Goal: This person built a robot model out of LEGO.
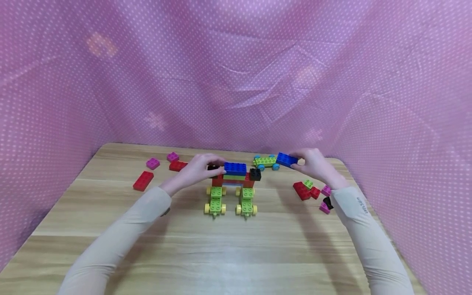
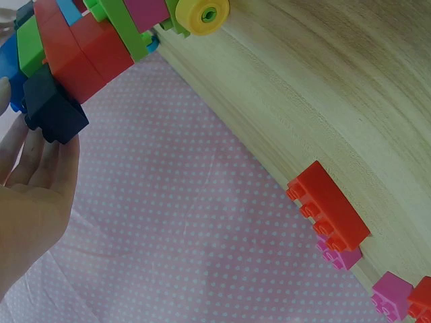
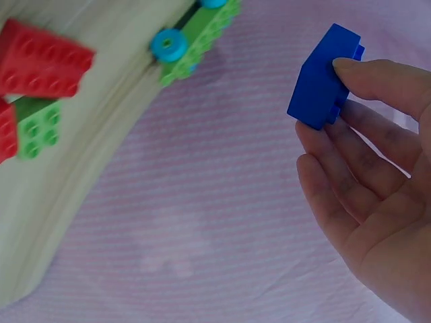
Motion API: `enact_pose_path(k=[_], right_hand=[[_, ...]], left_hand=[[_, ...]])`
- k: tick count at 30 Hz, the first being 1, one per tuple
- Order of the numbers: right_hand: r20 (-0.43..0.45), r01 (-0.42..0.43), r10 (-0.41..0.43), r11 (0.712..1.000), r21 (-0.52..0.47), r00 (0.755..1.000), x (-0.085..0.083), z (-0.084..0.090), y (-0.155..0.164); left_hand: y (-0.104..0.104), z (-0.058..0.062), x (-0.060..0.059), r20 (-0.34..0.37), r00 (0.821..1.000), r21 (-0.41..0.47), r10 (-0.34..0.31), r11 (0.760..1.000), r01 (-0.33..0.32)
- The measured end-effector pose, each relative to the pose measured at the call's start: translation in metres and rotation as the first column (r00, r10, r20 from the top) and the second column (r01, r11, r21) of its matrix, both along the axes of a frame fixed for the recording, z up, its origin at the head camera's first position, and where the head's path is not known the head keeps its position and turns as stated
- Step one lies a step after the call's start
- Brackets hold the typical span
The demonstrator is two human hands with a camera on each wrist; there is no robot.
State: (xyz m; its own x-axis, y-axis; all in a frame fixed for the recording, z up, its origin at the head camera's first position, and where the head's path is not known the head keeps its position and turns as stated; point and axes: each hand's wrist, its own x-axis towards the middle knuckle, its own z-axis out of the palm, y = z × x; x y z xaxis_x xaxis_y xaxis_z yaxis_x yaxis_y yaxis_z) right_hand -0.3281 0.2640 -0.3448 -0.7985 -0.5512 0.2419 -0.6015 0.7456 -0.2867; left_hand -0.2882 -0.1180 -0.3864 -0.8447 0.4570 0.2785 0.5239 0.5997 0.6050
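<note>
Near the middle of the table stands a brick structure: two lime green wheeled bases [image 1: 215, 203] with yellow wheels carry red bricks [image 2: 84, 50], with a lime green layer above. A blue brick [image 1: 235, 168] tops it, between a right black brick [image 1: 255, 174] and a left black brick [image 2: 54, 108]. My left hand [image 1: 200, 167] grips the left end of the top blue brick, thumb in front and fingers behind, beside the left black brick. To the right, my right hand [image 1: 315, 164] pinches another blue brick [image 3: 323, 77] between thumb and fingers, held up apart from the structure.
Behind the raised brick is a lime green wheeled base [image 1: 265, 162] with blue wheels. At right lie a red brick [image 1: 301, 191], a small green brick [image 1: 308, 184] and several pink, red and black ones. Red [image 1: 143, 181] and pink bricks [image 1: 153, 163] lie left. A pink curtain [image 1: 236, 82] surrounds the table.
</note>
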Motion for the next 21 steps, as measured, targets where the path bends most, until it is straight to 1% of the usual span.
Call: enact_pose_path(k=[6,11,16,21], right_hand=[[-0.058,-0.083,0.082,0.997,-0.01,0.995,0.011,0.009,-0.019],[-0.09,-0.138,0.135,0.99,-0.029,0.987,0.017,0.015,-0.03],[-0.104,-0.175,0.17,0.984,-0.037,0.98,0.019,0.018,-0.04],[-0.09,-0.208,0.203,0.977,-0.048,0.975,0.021,0.02,-0.049]], left_hand=[[-0.001,-0.002,0.0,0.023,1.0,0.002,0.009,1.0,-0.009],[0.0,-0.002,0.0,0.023,1.0,0.006,0.014,1.0,-0.014],[0.001,-0.002,-0.001,0.006,1.0,0.003,0.012,1.0,-0.012],[0.001,-0.002,-0.001,-0.011,1.0,0.002,0.006,1.0,-0.006]])
